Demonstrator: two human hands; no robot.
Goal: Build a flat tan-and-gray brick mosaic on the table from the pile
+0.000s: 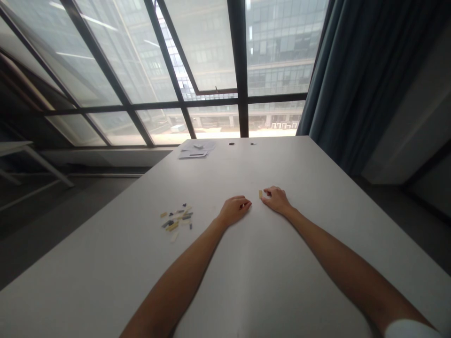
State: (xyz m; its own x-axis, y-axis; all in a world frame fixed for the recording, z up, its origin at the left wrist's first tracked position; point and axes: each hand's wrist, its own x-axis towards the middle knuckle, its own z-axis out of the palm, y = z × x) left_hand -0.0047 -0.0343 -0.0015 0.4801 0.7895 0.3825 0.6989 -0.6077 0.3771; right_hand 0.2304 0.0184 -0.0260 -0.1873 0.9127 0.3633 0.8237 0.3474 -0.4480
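Observation:
Just left of the fingertips of my right hand (pixel 276 199), a small yellow toy brick (pixel 260 194) lies on the white table. Thumb and forefinger of that hand are apart, with a gap between them; whether they touch the brick is too small to tell. My left hand (pixel 234 210) rests on the table to the left, its fingers curled and their tips pressed together. Anything in its pinch is hidden. Further left lies a loose pile of small bricks (pixel 178 218), yellow, grey, dark and whitish.
The white table (pixel 243 277) reaches toward large windows (pixel 207 51). Papers (pixel 192 153) with a small white item and a dark pen-like stick lie at its far left. Round dark cable holes (pixel 231 143) sit near the far edge. A blue curtain (pixel 338 80) hangs at right.

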